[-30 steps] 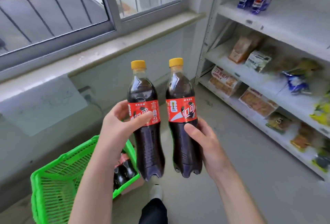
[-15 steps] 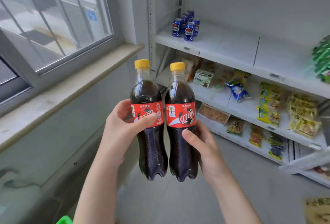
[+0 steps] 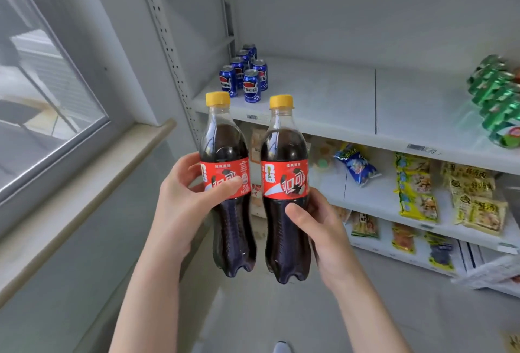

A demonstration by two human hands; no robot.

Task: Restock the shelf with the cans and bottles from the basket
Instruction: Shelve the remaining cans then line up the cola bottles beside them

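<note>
Two upright cola bottles with yellow caps and red labels are held side by side in front of the shelf. My left hand [image 3: 184,198] grips the left cola bottle [image 3: 226,155] at its label. My right hand [image 3: 318,229] grips the right cola bottle [image 3: 284,161] just below its label. Behind them the white upper shelf [image 3: 323,105] carries several blue cola cans [image 3: 244,77] at its left end, with bare board to their right. The basket is out of view.
Green packs [image 3: 498,99] lie at the upper shelf's right end. Snack packets [image 3: 416,186] fill the lower shelves. A window [image 3: 42,94] and a grey sill [image 3: 84,186] run along the left. The perforated shelf upright [image 3: 168,49] stands beside the cans. Grey floor lies below.
The view has swung right and up from the green basket to the shelf. Both bottles stay gripped and have come closer to the upper shelf.
</note>
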